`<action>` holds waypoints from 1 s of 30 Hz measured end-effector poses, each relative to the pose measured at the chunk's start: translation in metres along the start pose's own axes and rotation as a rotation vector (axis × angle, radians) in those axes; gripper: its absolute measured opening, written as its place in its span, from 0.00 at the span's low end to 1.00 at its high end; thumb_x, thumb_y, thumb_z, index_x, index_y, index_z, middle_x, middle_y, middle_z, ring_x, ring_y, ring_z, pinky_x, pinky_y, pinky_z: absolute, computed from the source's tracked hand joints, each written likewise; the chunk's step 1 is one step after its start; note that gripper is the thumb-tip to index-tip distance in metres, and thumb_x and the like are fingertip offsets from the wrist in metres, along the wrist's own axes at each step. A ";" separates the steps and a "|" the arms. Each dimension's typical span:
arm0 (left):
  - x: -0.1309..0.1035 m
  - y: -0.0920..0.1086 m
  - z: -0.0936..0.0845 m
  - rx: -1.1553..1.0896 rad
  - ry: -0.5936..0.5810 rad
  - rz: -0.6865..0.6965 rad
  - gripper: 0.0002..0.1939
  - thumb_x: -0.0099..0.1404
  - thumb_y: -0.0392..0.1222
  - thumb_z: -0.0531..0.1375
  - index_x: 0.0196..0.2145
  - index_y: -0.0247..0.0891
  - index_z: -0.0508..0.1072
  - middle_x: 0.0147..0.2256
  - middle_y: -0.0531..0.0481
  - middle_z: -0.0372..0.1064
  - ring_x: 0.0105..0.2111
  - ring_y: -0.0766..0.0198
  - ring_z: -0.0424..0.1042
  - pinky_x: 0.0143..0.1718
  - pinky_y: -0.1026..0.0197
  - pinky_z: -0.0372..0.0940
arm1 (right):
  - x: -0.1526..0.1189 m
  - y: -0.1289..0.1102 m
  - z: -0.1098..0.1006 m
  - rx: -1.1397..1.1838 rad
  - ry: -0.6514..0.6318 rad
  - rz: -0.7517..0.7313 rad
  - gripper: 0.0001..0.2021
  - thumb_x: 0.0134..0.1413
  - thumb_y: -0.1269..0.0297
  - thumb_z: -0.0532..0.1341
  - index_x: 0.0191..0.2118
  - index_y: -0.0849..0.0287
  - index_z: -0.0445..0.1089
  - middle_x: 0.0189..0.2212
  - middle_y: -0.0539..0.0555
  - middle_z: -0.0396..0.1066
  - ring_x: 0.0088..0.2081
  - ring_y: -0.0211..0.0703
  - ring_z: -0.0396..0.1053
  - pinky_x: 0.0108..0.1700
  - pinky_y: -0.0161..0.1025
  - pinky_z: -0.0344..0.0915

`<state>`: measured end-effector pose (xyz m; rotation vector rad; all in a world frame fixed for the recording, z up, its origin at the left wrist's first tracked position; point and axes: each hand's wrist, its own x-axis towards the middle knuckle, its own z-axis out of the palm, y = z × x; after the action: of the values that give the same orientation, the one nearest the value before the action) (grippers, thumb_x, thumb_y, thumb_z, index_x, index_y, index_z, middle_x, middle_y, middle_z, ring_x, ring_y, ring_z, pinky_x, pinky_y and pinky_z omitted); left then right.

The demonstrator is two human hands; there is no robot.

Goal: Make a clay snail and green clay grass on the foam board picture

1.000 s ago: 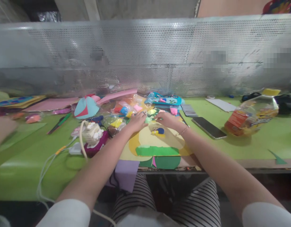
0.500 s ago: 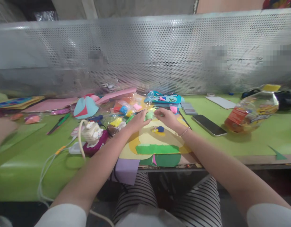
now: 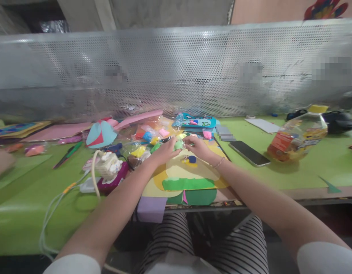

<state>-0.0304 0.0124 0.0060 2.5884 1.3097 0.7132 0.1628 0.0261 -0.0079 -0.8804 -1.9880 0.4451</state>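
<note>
My left hand (image 3: 166,150) is curled around a lump of light green modelling clay (image 3: 179,145) in what looks like clear wrap. At its right side, the bent fingers of my right hand (image 3: 199,148) pinch at the same lump; their tips are partly hidden. Below both hands lies a yellow and cream paper picture (image 3: 176,167) with a green strip (image 3: 190,184) along its lower part. A small blue and yellow clay figure (image 3: 190,160) rests on it. Packets of coloured clay (image 3: 139,151) are heaped just left of my hands.
A phone (image 3: 248,153) and a tilted-looking bottle (image 3: 297,137) stand to the right. On the left are a plugged power strip (image 3: 114,179), its cables (image 3: 54,205) and scissors-like green-handled tool (image 3: 68,155). A perforated metal panel (image 3: 176,72) runs behind. Another person's arm (image 3: 1,163) shows at far left.
The view has tilted up slightly and shifted, so everything sits a little lower and further left. My hands stay together at the light green clay, with small finger movements.
</note>
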 end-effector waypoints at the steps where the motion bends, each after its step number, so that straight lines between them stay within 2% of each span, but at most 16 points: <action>1: 0.000 0.000 0.000 0.001 -0.008 0.005 0.16 0.63 0.49 0.53 0.44 0.38 0.60 0.40 0.43 0.67 0.43 0.51 0.69 0.40 0.54 0.63 | 0.000 0.001 0.000 -0.005 0.003 0.002 0.08 0.53 0.69 0.57 0.39 0.61 0.69 0.33 0.54 0.70 0.34 0.41 0.68 0.37 0.38 0.66; 6: -0.002 0.001 0.001 0.004 -0.012 0.013 0.16 0.63 0.50 0.52 0.45 0.39 0.59 0.42 0.43 0.67 0.43 0.51 0.69 0.41 0.53 0.62 | 0.000 0.001 0.001 -0.011 0.002 -0.004 0.04 0.51 0.69 0.57 0.34 0.59 0.68 0.30 0.52 0.68 0.33 0.40 0.65 0.36 0.37 0.64; 12: -0.002 0.003 0.001 -0.001 -0.045 0.007 0.15 0.63 0.49 0.52 0.43 0.39 0.59 0.38 0.44 0.67 0.39 0.52 0.70 0.38 0.55 0.63 | -0.002 -0.010 0.000 -0.014 -0.019 -0.026 0.03 0.51 0.66 0.56 0.29 0.58 0.64 0.28 0.51 0.66 0.32 0.40 0.64 0.32 0.35 0.61; 16: 0.000 0.003 0.002 0.000 -0.041 0.026 0.15 0.64 0.51 0.52 0.44 0.39 0.60 0.40 0.44 0.67 0.41 0.52 0.70 0.39 0.55 0.63 | 0.000 -0.010 -0.001 -0.056 0.023 -0.012 0.02 0.47 0.70 0.56 0.26 0.57 0.62 0.26 0.50 0.64 0.31 0.40 0.62 0.33 0.36 0.59; 20: 0.000 0.001 0.004 0.017 -0.037 0.029 0.16 0.64 0.51 0.52 0.45 0.40 0.60 0.42 0.44 0.68 0.43 0.52 0.70 0.42 0.54 0.63 | 0.005 0.006 -0.015 -0.105 0.121 0.084 0.05 0.42 0.72 0.56 0.24 0.56 0.59 0.22 0.48 0.62 0.27 0.40 0.61 0.30 0.37 0.57; 22: 0.000 -0.002 0.003 0.027 -0.038 0.038 0.16 0.65 0.51 0.52 0.46 0.39 0.60 0.44 0.43 0.68 0.44 0.52 0.69 0.43 0.54 0.63 | 0.007 0.015 -0.027 -0.109 0.189 0.154 0.05 0.44 0.71 0.56 0.24 0.55 0.57 0.19 0.47 0.60 0.25 0.41 0.61 0.28 0.37 0.57; 25: 0.000 -0.009 0.004 0.060 -0.015 0.015 0.17 0.65 0.50 0.52 0.47 0.38 0.61 0.46 0.41 0.67 0.47 0.52 0.68 0.44 0.54 0.63 | 0.008 0.021 -0.041 -0.073 0.238 0.218 0.01 0.47 0.69 0.54 0.29 0.56 0.60 0.21 0.48 0.65 0.25 0.42 0.66 0.27 0.37 0.61; 27: 0.001 -0.015 0.007 0.125 0.001 -0.019 0.17 0.64 0.47 0.54 0.48 0.38 0.61 0.47 0.41 0.67 0.48 0.51 0.68 0.46 0.54 0.62 | 0.006 0.016 -0.042 -0.029 0.196 0.200 0.05 0.47 0.70 0.54 0.33 0.57 0.63 0.23 0.49 0.68 0.27 0.41 0.69 0.29 0.36 0.63; 30: 0.003 -0.024 0.011 0.284 0.025 -0.039 0.20 0.61 0.42 0.56 0.51 0.36 0.62 0.50 0.38 0.66 0.51 0.49 0.66 0.51 0.50 0.60 | 0.002 -0.006 -0.033 0.014 0.018 0.063 0.08 0.47 0.73 0.56 0.34 0.58 0.69 0.25 0.50 0.70 0.27 0.40 0.70 0.30 0.36 0.64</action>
<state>-0.0412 0.0298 -0.0107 2.7675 1.5669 0.5923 0.1873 0.0224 0.0145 -0.9372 -1.9430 0.4847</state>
